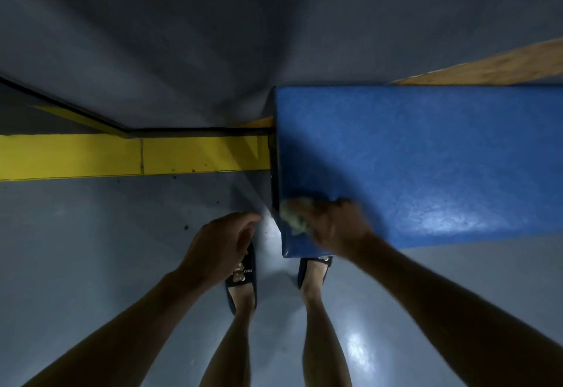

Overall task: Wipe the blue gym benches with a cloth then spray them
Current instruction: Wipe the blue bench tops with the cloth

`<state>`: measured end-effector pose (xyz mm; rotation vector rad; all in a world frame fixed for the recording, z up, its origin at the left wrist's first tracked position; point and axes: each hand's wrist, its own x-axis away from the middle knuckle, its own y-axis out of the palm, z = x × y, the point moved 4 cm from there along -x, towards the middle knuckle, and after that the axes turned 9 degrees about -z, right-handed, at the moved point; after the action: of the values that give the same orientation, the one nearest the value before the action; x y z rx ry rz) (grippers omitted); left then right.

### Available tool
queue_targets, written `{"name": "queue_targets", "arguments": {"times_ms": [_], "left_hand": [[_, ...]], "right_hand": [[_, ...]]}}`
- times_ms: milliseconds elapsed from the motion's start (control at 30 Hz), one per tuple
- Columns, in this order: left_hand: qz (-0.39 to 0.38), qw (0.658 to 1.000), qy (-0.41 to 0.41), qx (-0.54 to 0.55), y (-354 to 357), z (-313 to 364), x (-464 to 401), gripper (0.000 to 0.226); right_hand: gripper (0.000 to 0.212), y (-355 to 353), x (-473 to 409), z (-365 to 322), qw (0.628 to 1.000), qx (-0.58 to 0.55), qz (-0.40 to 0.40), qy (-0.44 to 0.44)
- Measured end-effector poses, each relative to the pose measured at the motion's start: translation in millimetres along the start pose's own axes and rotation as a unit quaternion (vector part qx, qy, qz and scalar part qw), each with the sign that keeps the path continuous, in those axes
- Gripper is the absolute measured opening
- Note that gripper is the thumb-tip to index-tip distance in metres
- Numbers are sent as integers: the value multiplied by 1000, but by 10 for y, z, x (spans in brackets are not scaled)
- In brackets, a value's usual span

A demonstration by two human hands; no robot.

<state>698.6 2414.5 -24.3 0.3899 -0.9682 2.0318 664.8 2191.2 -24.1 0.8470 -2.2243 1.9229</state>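
Legs and dark slippers [242, 277] stand on the glossy grey floor [91, 249]. Above them, the left hand [217, 245] hangs free, fingers loosely curled, holding nothing. The right hand [333, 226] presses a pale cloth [294, 217] onto the near corner of the blue bench [426, 158], fingers wrapped over it; blur hides the exact grip. Beyond runs a yellow floor stripe [91, 155]. Working so near the edge, the cloth may well slide off the corner, leaving the far padding unwiped.
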Motion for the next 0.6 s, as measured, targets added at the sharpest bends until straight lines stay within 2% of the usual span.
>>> {"name": "queue_targets", "arguments": {"times_ms": [67, 100, 167, 200, 233, 267, 333, 433, 500, 533, 567, 600], "left_hand": [[-5, 1000, 7, -15, -5, 11, -40, 28], [-7, 1000, 11, -19, -2, 11, -53, 29], [-9, 1000, 19, -17, 5, 26, -75, 31], [-9, 1000, 22, -15, 4, 31, -79, 31], [-12, 1000, 23, -11, 6, 39, -86, 31], [-17, 1000, 23, -5, 11, 45, -96, 31], [-25, 999, 25, 3, 17, 65, -122, 33], [-35, 999, 18, 0, 23, 106, -174, 33], [-39, 999, 28, -10, 17, 159, -205, 32], [-41, 998, 38, -10, 9, 184, -220, 33], [-44, 998, 48, -7, 3, 206, -237, 35], [-47, 997, 56, -7, -2, 218, -261, 39]], "right_hand": [[49, -250, -27, 482, 986, -7, 89, 142], [50, -346, 29, 741, 964, -29, 110, 240], [46, -357, 221, 1130, 880, -128, 128, 439], [43, -306, 287, 1163, 834, -168, 137, 507], [42, -249, 293, 1083, 807, -196, 144, 538], [42, -184, 251, 922, 804, -207, 153, 536], [41, -118, 109, 416, 846, -196, 159, 469], [49, -46, 46, -292, 956, -139, 118, 229], [52, -2, 105, -261, 990, -95, 63, 84], [50, -18, 111, -96, 994, -71, 50, 62], [46, -62, 109, 135, 994, -51, 54, 79], [46, -124, 117, 426, 987, -33, 74, 135]]}}
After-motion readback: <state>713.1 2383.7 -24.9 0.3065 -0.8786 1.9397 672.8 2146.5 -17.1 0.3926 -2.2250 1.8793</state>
